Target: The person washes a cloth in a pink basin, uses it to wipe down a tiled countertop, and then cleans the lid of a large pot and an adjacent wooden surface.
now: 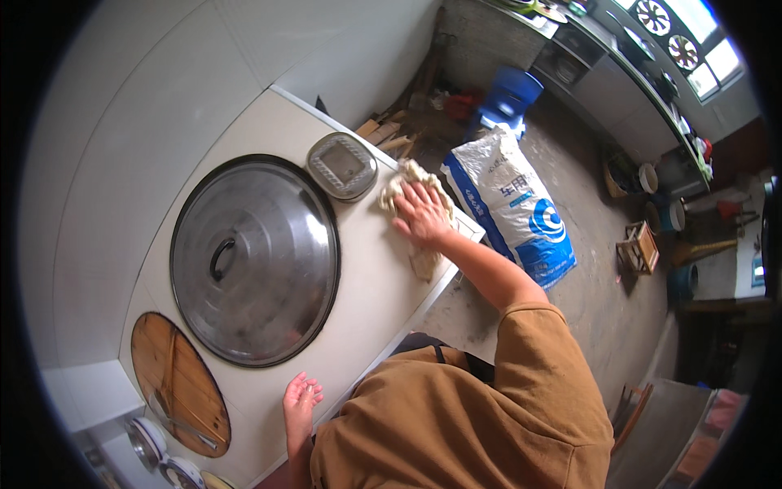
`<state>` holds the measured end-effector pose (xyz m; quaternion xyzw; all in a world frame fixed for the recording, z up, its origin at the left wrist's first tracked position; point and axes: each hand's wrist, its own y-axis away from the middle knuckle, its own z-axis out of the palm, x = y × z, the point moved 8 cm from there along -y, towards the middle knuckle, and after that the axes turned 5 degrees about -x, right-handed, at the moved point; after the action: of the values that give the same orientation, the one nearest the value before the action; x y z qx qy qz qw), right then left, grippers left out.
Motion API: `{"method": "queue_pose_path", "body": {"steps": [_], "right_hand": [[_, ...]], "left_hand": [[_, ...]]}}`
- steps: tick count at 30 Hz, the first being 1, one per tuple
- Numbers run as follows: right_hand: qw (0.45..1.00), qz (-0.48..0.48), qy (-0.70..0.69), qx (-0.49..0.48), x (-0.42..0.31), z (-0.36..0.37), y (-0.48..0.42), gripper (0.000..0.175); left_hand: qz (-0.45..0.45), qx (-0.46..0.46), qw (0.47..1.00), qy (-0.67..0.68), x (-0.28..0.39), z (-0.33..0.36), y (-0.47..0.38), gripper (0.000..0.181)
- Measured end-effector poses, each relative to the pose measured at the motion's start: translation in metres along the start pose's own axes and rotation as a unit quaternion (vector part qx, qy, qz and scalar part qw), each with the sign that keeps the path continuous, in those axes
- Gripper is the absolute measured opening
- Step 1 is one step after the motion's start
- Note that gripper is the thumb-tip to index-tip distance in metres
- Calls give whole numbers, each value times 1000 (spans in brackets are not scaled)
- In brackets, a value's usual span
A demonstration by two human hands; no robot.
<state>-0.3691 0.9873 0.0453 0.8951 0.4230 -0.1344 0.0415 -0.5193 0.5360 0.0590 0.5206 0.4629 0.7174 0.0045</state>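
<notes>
My right hand (421,214) presses on a crumpled, off-white cloth (408,177) near the corner of a white tiled counter (366,281). Part of the cloth trails out below the wrist. Beside it stands a rounded rectangular container (342,166) with a translucent lid. Over a round opening lies a large metal wok lid (269,293) with a black handle (221,260). My left hand (300,391) hovers at the counter's front edge, holding nothing, its fingers loosely curled and apart. A round wooden lid (189,379) rests farther left, with a long metal utensil across it.
Bowls (146,443) stand at the lower left. Past the counter's right end, a large white and blue sack (513,208) bearing writing sits on the floor. Behind it are a blue plastic chair (510,95) and split firewood (385,131). A small wooden stool (638,247) is farther right.
</notes>
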Motion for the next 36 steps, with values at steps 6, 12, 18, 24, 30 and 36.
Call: {"method": "queue_pose_path", "body": {"steps": [6,12,18,24,30,36], "right_hand": [[991,127,5,26,23,6,-17,55],[984,172,-35,32,93,-16,81,39],[985,130,-50,104,89,-58,45,15],[988,-140,-19,-63,-36,-20,14,46],[991,-91,33,-94,-42,7,21,52],[876,-432,-18,-215,-135,49,102,42]], "left_hand": [[0,-88,995,-43,20,31,-32,37],[64,-109,990,-66,46,33,-53,34],[107,-25,990,-93,23,-16,-41,34],[105,87,989,-64,-17,-52,-6,34],[149,121,964,-186,-6,-41,-2,34],[174,177,963,-107,-27,-53,-6,29]]}}
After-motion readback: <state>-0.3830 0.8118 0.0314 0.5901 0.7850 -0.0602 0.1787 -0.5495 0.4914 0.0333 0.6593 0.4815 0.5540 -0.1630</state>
